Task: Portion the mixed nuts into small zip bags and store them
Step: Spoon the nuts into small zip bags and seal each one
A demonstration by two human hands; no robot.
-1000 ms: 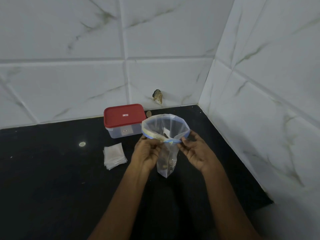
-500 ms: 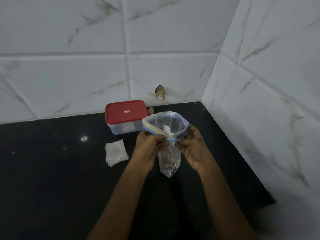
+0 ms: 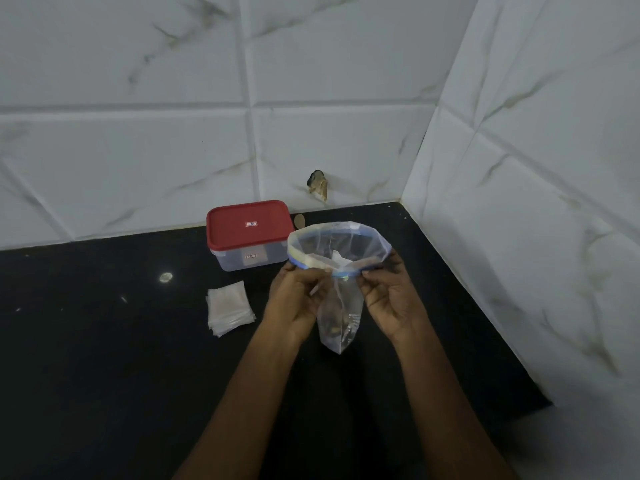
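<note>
Pinching the near rim of the large zip bag (image 3: 341,306), the left hand (image 3: 296,301) and right hand (image 3: 391,301) each hold the blue seal strip between thumb and curled fingers, one at either side of the bag's neck. The bag hangs from them with its long axis upright and its mouth spread wide, tipped toward the back wall. A small quantity of mixed nuts (image 3: 336,325) sits near its lower tip. Whether that tip touches the counter (image 3: 104,358) cannot be told.

The stack of small zip bags (image 3: 228,308) lies flat on the counter just left of the left hand, which is the nearer hand to it. The red-lidded container (image 3: 247,225) stands behind the stack at the counter's back edge, lid on.

Judgement: portioning is not begun, as no small bag is in hand. The next move likely frees the left hand for the stack, leaving the right hand to carry the open bag alone. Spill risk if the mouth tips.
</note>
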